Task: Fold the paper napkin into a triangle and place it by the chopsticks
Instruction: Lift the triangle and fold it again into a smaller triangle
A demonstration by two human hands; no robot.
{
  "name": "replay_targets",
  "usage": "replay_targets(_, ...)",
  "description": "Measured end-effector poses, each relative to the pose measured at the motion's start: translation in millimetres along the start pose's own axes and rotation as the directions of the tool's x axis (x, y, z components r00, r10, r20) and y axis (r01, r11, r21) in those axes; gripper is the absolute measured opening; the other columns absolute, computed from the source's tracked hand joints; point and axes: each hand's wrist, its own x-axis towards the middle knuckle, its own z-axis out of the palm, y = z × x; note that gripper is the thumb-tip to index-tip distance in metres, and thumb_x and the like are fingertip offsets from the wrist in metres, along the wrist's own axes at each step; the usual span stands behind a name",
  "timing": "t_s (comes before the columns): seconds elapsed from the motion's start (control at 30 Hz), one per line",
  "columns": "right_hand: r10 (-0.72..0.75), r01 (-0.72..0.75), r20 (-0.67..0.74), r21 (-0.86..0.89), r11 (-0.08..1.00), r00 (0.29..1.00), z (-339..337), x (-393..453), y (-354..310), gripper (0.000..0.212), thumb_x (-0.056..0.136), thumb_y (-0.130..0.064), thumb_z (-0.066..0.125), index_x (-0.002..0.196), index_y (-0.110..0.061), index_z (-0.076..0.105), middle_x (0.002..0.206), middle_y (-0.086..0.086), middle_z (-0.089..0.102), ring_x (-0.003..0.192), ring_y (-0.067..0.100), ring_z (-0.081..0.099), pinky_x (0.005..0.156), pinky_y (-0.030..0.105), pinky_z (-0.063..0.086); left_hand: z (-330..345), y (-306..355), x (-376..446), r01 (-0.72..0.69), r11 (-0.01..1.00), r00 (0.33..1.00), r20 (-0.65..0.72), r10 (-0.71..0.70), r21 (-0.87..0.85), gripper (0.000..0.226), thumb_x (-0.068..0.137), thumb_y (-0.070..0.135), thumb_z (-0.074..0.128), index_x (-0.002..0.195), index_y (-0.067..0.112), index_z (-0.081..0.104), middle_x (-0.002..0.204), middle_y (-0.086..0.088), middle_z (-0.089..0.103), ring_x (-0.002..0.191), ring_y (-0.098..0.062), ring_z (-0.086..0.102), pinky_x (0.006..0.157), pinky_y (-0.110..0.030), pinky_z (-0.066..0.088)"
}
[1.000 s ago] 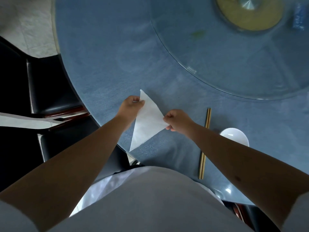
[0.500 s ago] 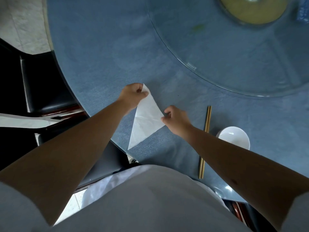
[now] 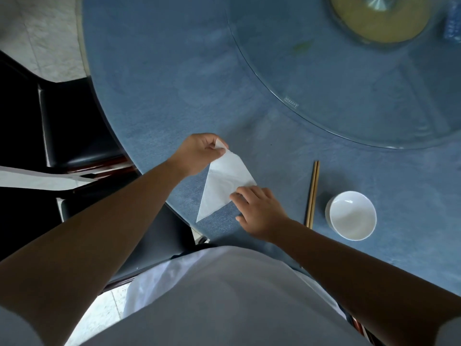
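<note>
Bowl: 1 white bowl (image 3: 351,215) on the blue worktop (image 3: 154,78), nothing in it.
Chopsticks: 1 pair, 2 sticks (image 3: 312,193), lying side by side just at 9 o'clock of the bowl.
Napkin: 1 white paper napkin (image 3: 222,184), folded to a triangle, at 9 o'clock of the chopsticks, apart from them.
Glass turntable (image 3: 361,78): 1, at 12 o'clock of the bowl.
Left hand (image 3: 198,154): pinches the napkin's far tip, lifted.
Right hand (image 3: 259,212): fingers loosely spread, fingertips pressing the napkin's corner nearest the chopsticks.
Change: 0.5 s ago the right hand was curled at that corner; now it lies flatter and the far tip curls up.
</note>
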Motion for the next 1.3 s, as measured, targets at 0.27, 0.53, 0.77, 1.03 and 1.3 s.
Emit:
replay_targets(0.27, 0.014, -0.015, 0.045, 0.022, 1.000, 0.999, -3, -3, -1, 0.054, 0.078, -0.025, 0.064, 0.129, -0.013, 0.051, 0.130, 0.007, 0.053, 0.116, 0.030, 0.050, 0.092, 0.046, 0.041, -6, -22, -40, -0.093, 0.987, 0.996, 0.003, 0.093, 0.130, 0.017, 0.089, 0.020, 0.067, 0.084, 0.036, 0.070, 0.119, 0.020, 0.062, 0.101, 0.007, 0.057, 0.079, -0.003, 0.041)
replay_targets(0.53, 0.222, -0.215, -0.074, 0.097, 0.972, 0.972, 3, -11, -7, 0.062, 0.076, -0.030, 0.067, 0.130, -0.016, 0.042, 0.133, 0.011, 0.044, 0.116, 0.032, 0.048, 0.097, 0.047, 0.039, 12, -51, -84, -0.170, 0.946, 0.982, -0.030, 0.185, 0.276, 0.024, 0.086, 0.017, 0.071, 0.084, 0.041, 0.070, 0.135, 0.017, 0.043, 0.131, -0.013, 0.029, 0.102, -0.019, 0.027)
replay_targets(0.77, 0.311, -0.301, -0.058, 0.136, 0.944, 0.949, 3, -1, -3, 0.077, 0.075, -0.029, 0.068, 0.139, -0.019, 0.028, 0.146, 0.009, 0.028, 0.127, 0.031, 0.034, 0.101, 0.049, 0.034, 20, -86, -110, -0.154, 0.838, 0.983, -0.003, 0.183, 0.523, 0.015, 0.084, 0.025, 0.072, 0.089, 0.039, 0.076, 0.146, 0.005, 0.042, 0.132, -0.023, 0.026, 0.103, -0.040, 0.017)
replay_targets(1.03, 0.187, -0.185, 0.049, -0.030, 0.982, 0.981, 10, 0, -1, 0.072, 0.082, -0.047, 0.060, 0.142, -0.016, 0.033, 0.154, 0.005, 0.027, 0.133, 0.027, 0.029, 0.100, 0.049, 0.031, 16, -102, -122, -0.240, 0.729, 0.968, 0.103, 0.228, 0.641, 0.026, 0.081, 0.040, 0.070, 0.107, 0.039, 0.068, 0.147, 0.005, 0.039, 0.134, -0.022, 0.026, 0.103, -0.042, 0.018)
replay_targets(1.3, 0.211, -0.209, 0.083, -0.036, 0.977, 0.974, 8, -1, 5, 0.078, 0.085, -0.054, 0.048, 0.149, -0.021, 0.018, 0.161, -0.001, 0.011, 0.141, 0.023, 0.016, 0.107, 0.049, 0.023, 28, -100, -135, -0.075, 0.898, 0.982, -0.125, 0.142, 0.433, 0.039, 0.087, 0.019, 0.065, 0.126, 0.019, 0.058, 0.114, 0.006, 0.061, 0.095, -0.009, 0.059, 0.080, -0.024, 0.048)
